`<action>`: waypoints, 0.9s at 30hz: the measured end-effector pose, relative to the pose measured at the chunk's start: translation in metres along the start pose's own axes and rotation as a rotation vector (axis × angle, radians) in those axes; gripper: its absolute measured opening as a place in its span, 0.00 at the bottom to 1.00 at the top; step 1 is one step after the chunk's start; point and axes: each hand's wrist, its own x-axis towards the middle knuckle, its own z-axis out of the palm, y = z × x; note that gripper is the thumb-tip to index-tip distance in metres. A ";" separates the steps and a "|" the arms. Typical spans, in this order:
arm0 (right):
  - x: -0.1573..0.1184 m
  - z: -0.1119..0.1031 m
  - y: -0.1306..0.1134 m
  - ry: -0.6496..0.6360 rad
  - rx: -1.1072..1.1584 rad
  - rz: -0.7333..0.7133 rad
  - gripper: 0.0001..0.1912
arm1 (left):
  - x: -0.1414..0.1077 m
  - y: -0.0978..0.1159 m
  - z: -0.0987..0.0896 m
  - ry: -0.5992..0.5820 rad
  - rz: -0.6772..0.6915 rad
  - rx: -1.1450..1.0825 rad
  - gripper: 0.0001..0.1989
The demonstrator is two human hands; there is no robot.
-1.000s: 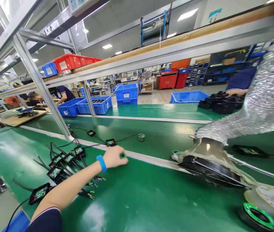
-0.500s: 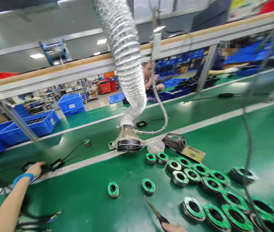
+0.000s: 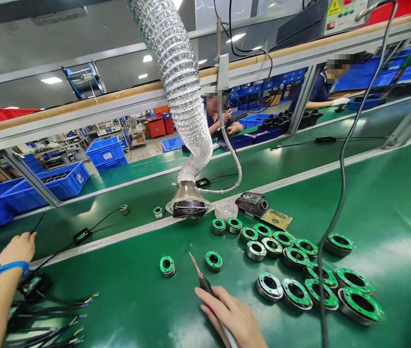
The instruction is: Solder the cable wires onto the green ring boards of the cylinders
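My right hand (image 3: 232,316) shows more now, low in the middle, its grip closed around a dark pen-like tool (image 3: 205,284). The tip points up and left, between 2 green-topped rings (image 3: 167,273) on the green table (image 3: 129,290). The tool's back end is cut off. My left hand (image 3: 17,249) has moved farther left; its fingers meet a thin black cord (image 3: 39,221), but I cannot tell if they pinch it.

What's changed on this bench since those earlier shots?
The left hand no longer holds a stator; it has moved left and pinches a black cable. The right hand has carried the soldering iron forward and left. The fume hood and clustered stators stayed put.
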 end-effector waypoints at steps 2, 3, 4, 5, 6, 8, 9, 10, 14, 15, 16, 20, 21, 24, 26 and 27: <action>0.027 0.008 -0.013 -0.075 0.044 0.027 0.18 | 0.003 0.003 0.004 0.108 0.043 0.012 0.26; 0.041 0.014 -0.018 -0.123 0.085 0.050 0.18 | -0.001 0.011 0.003 0.168 0.101 0.019 0.25; 0.055 0.021 -0.023 -0.178 0.134 0.067 0.20 | -0.009 0.023 0.001 0.221 0.184 0.025 0.25; 0.067 0.028 -0.027 -0.230 0.186 0.091 0.23 | -0.021 0.040 -0.002 0.255 0.278 0.032 0.25; 0.077 0.037 -0.030 -0.266 0.236 0.109 0.27 | -0.036 0.059 -0.005 0.260 0.371 0.031 0.25; 0.092 0.055 -0.031 -0.329 0.302 0.126 0.35 | -0.074 0.100 -0.009 0.159 0.572 0.001 0.24; 0.096 0.063 -0.031 -0.355 0.318 0.128 0.37 | -0.094 0.119 -0.009 0.078 0.669 -0.039 0.22; 0.098 0.070 -0.029 -0.375 0.327 0.128 0.36 | -0.113 0.136 -0.008 -0.010 0.759 -0.083 0.21; 0.089 0.072 -0.018 -0.360 0.344 0.132 0.32 | -0.160 0.168 -0.003 -0.402 0.997 -0.203 0.13; 0.083 0.065 -0.015 -0.342 0.344 0.142 0.33 | -0.162 0.170 -0.004 -0.504 1.009 -0.237 0.12; 0.075 0.056 -0.013 -0.326 0.340 0.156 0.33 | -0.161 0.172 -0.005 -0.600 1.010 -0.293 0.14; 0.037 0.012 -0.004 -0.263 0.273 0.216 0.33 | -0.127 0.207 -0.011 -0.636 0.944 -0.583 0.25; 0.028 0.004 -0.002 -0.239 0.235 0.221 0.33 | -0.115 0.223 -0.010 -0.539 0.893 -0.620 0.24; 0.002 -0.012 0.007 -0.134 0.118 0.204 0.31 | -0.082 0.274 0.002 -0.328 0.719 -0.636 0.22; -0.011 -0.015 0.014 -0.056 0.063 0.181 0.28 | -0.067 0.301 0.012 -0.292 0.636 -0.643 0.22; -0.015 -0.015 0.017 -0.026 0.035 0.172 0.26 | -0.062 0.311 0.016 -0.285 0.601 -0.645 0.21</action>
